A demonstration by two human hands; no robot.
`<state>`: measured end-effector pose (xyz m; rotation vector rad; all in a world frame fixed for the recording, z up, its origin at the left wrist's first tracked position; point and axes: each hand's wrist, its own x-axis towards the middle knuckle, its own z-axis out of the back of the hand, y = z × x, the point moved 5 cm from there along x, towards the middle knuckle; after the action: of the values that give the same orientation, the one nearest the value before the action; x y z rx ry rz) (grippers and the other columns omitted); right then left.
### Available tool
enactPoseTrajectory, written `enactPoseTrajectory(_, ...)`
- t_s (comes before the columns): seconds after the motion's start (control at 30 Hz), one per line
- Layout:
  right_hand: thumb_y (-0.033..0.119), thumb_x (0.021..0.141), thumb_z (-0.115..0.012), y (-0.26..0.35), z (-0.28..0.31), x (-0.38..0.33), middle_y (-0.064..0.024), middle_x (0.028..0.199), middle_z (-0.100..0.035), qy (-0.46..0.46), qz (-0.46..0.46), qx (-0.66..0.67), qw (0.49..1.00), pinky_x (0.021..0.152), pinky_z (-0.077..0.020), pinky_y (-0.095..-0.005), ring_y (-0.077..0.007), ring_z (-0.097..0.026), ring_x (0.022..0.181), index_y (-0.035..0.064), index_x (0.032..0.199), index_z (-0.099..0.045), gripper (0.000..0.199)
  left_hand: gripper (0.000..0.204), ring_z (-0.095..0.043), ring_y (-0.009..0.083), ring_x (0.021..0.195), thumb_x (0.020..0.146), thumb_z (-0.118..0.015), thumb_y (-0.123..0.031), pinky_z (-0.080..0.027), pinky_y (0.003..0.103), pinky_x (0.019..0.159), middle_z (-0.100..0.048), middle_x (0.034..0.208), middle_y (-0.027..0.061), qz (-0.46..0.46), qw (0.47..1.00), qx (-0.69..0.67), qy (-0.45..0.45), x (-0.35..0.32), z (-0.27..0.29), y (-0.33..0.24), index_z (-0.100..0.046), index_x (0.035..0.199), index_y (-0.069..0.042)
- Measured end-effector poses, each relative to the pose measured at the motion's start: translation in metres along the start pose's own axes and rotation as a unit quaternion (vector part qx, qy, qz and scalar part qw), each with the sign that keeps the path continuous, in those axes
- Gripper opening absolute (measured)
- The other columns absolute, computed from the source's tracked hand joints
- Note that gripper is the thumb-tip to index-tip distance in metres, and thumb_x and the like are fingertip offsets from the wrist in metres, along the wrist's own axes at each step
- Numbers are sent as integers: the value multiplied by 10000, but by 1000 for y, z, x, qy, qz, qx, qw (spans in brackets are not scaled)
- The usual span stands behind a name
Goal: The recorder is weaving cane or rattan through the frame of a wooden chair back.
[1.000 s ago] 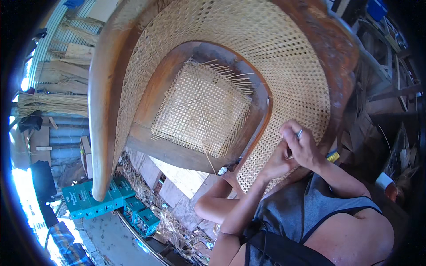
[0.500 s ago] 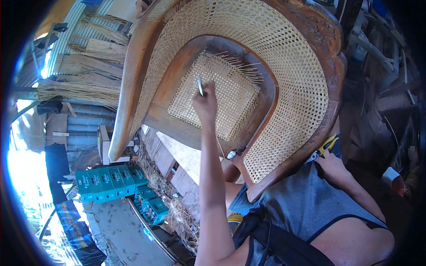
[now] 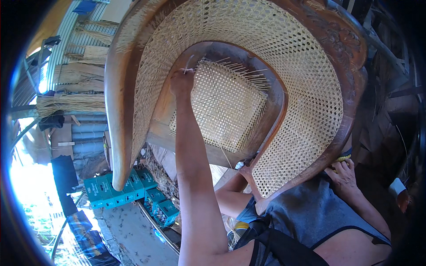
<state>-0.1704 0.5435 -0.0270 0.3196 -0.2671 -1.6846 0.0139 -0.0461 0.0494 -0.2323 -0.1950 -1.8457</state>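
Note:
A carved wooden armchair with woven cane sides fills the middle of the view. Loose cane ends stick out along the edges of its seat's cane panel. My left hand is closed at the panel's far left corner, by the wooden seat frame. From its fingers rises a slim, pale, pointed tool, blurred here. At the lower right, beside the chair's arm, my right hand wraps around yellow-handled pliers; the chair hides most of them.
Green crates are stacked at the lower left. Bundles of cane strands lie at the far left. A small white knob-like thing sits at the seat's front right corner. Dark timber pieces stand on the right.
My left hand has moved left from over the middle of the cane panel to its far left corner. The chair looks larger in view. My right hand's pliers are now more hidden.

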Motion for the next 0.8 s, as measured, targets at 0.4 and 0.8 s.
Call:
enactPoseTrajectory(0.4, 104, 776, -638, -5, -1, 0, -183, 1216, -524, 48, -80, -107, 990, 991, -333, -490, -315, -509, 1126, 92, 1135, -612, 360, 385, -699, 322, 851, 728, -694, -435, -523, 430, 809, -721, 864, 157, 48, 980, -156, 115, 16, -8, 26, -748, 857, -76)
enactPoseTrajectory(0.8, 129, 787, -700, -72, 111, -2, -136, 903, -666, 430, -279, 212, 832, 786, -532, -363, -246, -663, 858, 46, 1047, -641, 279, 316, -521, 83, 599, 820, -677, -321, -438, 312, 594, -591, 613, 7, -44, 961, -257, 93, 20, 3, 34, -702, 773, -10)
